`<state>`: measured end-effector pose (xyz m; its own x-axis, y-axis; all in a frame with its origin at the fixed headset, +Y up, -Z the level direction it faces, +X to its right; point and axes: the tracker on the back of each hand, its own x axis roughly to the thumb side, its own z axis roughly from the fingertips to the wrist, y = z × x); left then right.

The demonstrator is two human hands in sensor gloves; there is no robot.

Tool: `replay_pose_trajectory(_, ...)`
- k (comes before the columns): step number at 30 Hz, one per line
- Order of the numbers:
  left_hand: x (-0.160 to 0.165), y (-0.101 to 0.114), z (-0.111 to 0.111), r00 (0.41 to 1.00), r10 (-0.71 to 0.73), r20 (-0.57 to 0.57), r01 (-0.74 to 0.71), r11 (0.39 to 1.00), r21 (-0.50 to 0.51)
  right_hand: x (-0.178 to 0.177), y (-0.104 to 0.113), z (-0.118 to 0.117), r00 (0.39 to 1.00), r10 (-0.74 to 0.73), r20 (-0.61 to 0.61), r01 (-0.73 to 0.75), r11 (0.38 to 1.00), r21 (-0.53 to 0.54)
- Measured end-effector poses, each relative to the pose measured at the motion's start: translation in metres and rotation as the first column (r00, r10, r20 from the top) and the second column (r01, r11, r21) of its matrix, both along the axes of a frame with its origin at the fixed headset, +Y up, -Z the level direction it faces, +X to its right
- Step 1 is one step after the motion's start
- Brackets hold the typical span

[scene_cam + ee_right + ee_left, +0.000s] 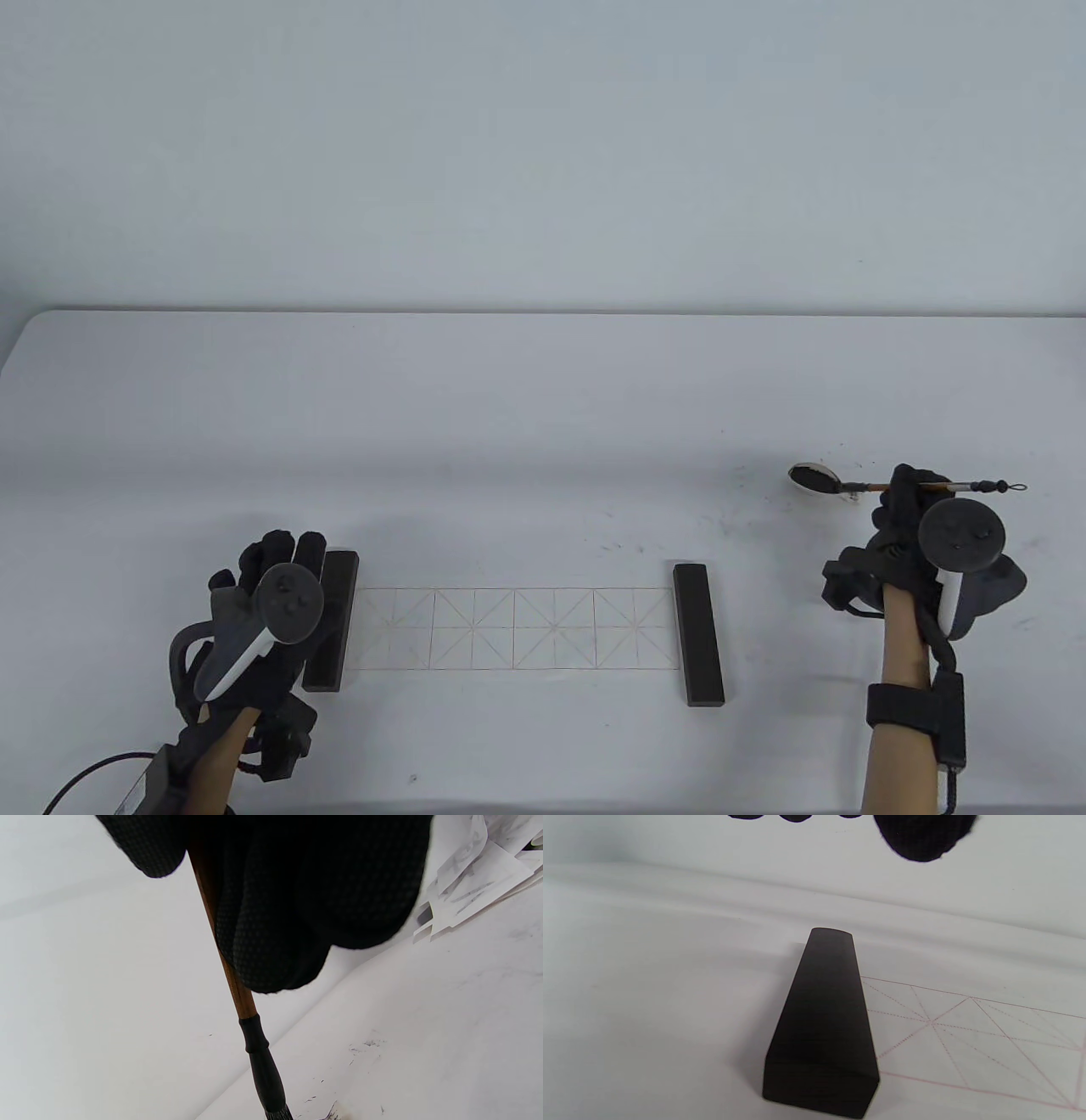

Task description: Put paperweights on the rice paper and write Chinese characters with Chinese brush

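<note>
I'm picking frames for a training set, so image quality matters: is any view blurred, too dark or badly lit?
Table view: even, soft light, sharp; the paper's faint grid is readable. Left wrist view: the paperweight is crisp with a soft shadow, while the fingertips at the top are a featureless black. Right wrist view: the right hand fills the top as a dark mass, but the brush stays sharp.

- Left hand [263, 594]: black knitted sensor glove, with a dark round tracker with a white handle strapped on its back.
- Right hand [904, 531]: same black glove and tracker.
- Black wrist strap [904, 709], lower right; black cable, lower left.
</note>
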<state>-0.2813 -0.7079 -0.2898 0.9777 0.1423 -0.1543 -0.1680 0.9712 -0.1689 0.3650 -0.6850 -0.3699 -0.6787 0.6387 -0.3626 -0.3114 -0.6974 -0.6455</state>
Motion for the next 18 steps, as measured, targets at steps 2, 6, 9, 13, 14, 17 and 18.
replay_pose_trajectory(2, 0.0, 0.0, 0.0, 1.0, -0.001, 0.001, 0.001, 1.0, 0.001, 0.0, 0.003, 0.0, 1.0, 0.022, -0.001, -0.022, 1.0, -0.01)
replay_pose_trajectory(6, 0.001, 0.0, 0.0, 1.0, -0.005, 0.005, 0.005, 1.0, -0.001, -0.001, 0.012, 0.002, 0.999, 0.053, 0.002, -0.053, 0.998, -0.021)
replay_pose_trajectory(9, 0.001, 0.0, 0.0, 1.0, -0.005, 0.006, 0.005, 1.0, 0.001, -0.001, 0.016, 0.003, 0.998, 0.064, 0.0, -0.064, 0.998, -0.011)
replay_pose_trajectory(13, 0.001, -0.001, 0.0, 1.0, -0.004, 0.007, 0.004, 1.0, -0.001, 0.0, 0.013, 0.002, 0.999, 0.028, -0.019, -0.029, 1.0, -0.007)
replay_pose_trajectory(14, 0.001, -0.001, 0.0, 1.0, -0.005, 0.007, 0.005, 1.0, -0.002, 0.0, 0.012, 0.002, 1.0, 0.023, -0.021, -0.023, 1.0, -0.008)
replay_pose_trajectory(17, 0.001, -0.001, 0.0, 1.0, -0.004, 0.006, 0.004, 1.0, -0.004, 0.001, 0.01, 0.001, 1.0, 0.018, -0.02, -0.019, 1.0, -0.02)
replay_pose_trajectory(18, 0.001, -0.001, 0.0, 1.0, -0.003, 0.005, 0.003, 1.0, -0.005, 0.001, 0.01, 0.001, 1.0, 0.021, -0.017, -0.021, 0.999, -0.025)
